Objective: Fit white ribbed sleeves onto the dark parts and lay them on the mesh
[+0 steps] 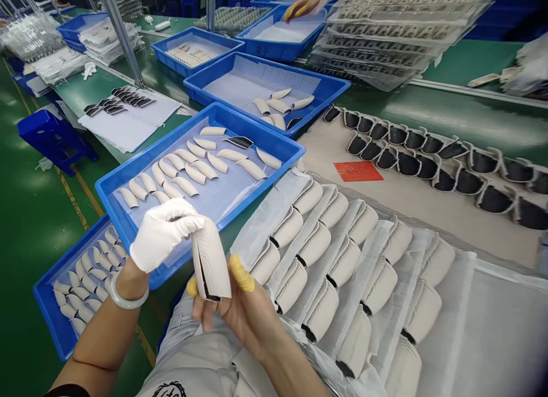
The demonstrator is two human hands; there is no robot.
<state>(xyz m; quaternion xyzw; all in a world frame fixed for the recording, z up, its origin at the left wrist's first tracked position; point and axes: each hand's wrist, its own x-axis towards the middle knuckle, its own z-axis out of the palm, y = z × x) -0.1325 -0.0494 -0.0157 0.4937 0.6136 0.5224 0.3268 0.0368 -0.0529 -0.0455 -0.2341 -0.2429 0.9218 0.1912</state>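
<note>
My left hand (pixel 162 240), in a white fabric glove, grips the top of a curved cream moulded piece (pixel 210 260) with a black inner edge. My right hand (pixel 240 308), with yellow finger cots on two fingers, holds the same piece from below. Just beyond my hands, a blue tray (pixel 154 143) holds several similar cream pieces on a white mesh sheet. To my right, more such pieces (pixel 342 254) lie in overlapping rows between white mesh sheets. Another blue tray (pixel 51 311) of cream pieces sits beyond my left wrist.
A co-worker's hand (pixel 302 7) reaches into a far blue tray (pixel 278 48). Black-and-cream pieces (pixel 428 157) lie in rows on a beige sheet with a red card (pixel 358 171). Stacked clear plastic trays (pixel 398 31) rise at the back. A blue stool (pixel 53 140) stands on the green floor at left.
</note>
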